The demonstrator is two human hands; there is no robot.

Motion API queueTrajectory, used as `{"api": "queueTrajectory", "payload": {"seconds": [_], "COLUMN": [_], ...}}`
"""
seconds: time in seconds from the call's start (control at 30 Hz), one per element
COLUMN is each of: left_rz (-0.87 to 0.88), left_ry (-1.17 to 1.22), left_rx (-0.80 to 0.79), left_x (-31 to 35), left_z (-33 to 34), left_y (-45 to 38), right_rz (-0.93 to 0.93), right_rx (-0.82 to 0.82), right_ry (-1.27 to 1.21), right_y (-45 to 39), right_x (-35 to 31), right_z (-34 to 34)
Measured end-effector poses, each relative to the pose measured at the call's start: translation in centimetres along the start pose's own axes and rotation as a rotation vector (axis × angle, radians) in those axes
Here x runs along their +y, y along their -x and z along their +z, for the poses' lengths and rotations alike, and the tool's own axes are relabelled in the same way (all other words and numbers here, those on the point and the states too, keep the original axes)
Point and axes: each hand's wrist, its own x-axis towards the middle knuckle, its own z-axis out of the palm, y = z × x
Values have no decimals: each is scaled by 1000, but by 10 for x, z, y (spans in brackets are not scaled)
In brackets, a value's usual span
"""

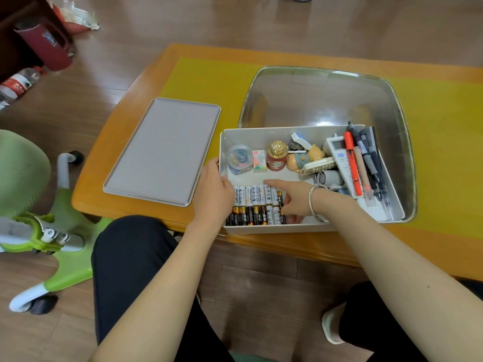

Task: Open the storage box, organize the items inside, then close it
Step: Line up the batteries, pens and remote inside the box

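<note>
Storage box lidless; left grip holds its wall; right grip touches batteries.

I see a matt white plastic storage box beside its matt grey plastic lid. The batteries wear glossy printed wrappers. The table is glossy varnished wood under a matt yellow mat, and the metal tray shines, smooth and reflective.
</note>
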Motion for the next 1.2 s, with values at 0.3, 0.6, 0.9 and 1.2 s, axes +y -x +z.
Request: {"api": "queueTrajectory", "payload": {"seconds": [0.3,0.6,0.9,1.2], "left_rz": [4,9,29,20], "left_ry": [-4,-15,-193,-220], "left_rx": [-6,-10,-48,-80], "left_x": [0,3,5,5], "left_z": [0,-2,-1,0], "left_y": [0,1,-2,-10], "right_rz": [56,43,-72,13], "right_rx": [130,106,617,904], "right_ry": [-62,-132,2,375], "right_y": [6,10,40,24], "right_x": [12,9,12,15], "right_z": [1,2,-22,-70]}}
